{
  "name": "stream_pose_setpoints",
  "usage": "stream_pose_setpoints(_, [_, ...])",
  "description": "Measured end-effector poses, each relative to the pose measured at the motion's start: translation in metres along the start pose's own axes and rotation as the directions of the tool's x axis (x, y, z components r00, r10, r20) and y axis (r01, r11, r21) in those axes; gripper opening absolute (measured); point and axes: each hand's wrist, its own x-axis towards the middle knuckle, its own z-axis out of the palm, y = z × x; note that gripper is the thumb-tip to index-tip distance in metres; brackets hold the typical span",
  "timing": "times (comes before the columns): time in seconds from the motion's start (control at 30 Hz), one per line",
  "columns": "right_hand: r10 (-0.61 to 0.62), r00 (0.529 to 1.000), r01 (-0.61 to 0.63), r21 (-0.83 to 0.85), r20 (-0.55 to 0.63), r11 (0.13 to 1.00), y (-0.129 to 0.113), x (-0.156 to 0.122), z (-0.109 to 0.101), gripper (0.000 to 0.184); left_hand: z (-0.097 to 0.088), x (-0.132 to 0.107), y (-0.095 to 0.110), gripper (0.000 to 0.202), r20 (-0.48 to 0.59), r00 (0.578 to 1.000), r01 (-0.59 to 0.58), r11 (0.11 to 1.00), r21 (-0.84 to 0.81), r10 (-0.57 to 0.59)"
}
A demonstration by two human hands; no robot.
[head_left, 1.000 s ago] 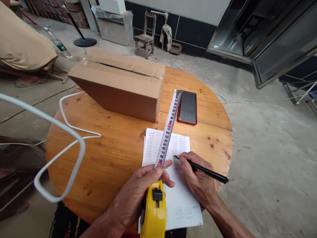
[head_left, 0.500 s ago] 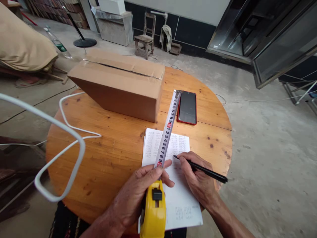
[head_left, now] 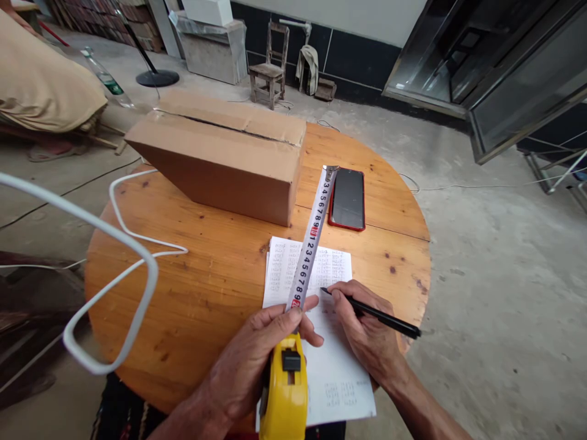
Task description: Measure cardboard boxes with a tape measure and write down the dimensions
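My left hand (head_left: 266,339) is closed on a yellow tape measure (head_left: 287,397), its thumb pressing the pulled-out blade (head_left: 309,244). The blade slants up over a sheet of paper (head_left: 339,366), and its metal end hook lies beside a phone (head_left: 347,198) in a red case. Between the thumb and fingers of my right hand (head_left: 367,324) is a black pen (head_left: 380,315), with its tip at the paper near the blade. Rows of small handwriting cover the upper part of the sheet, with a few more lines near its bottom edge.
A closed cardboard box (head_left: 220,165) stands on the round wooden table (head_left: 183,293), behind the paper. A bent white tube (head_left: 151,287) crosses the left side. Beyond are a small wooden chair (head_left: 268,70), a plastic bottle (head_left: 107,79) and a person's draped lap (head_left: 46,73).
Both hands, the tape measure and the pen stay almost still. At the upper left, part of the other person's arm or hand has come into view.
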Motion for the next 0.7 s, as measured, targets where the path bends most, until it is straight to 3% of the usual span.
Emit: stream_pose_setpoints(0.7, [-0.029, 0.999, 0.030, -0.055, 0.021, 0.998, -0.0027, 0.0003, -0.0022, 0.013, -0.0006, -0.0015, -0.0001, 0.032, -0.005, 1.000, 0.006, 1.000, 0.007, -0.006])
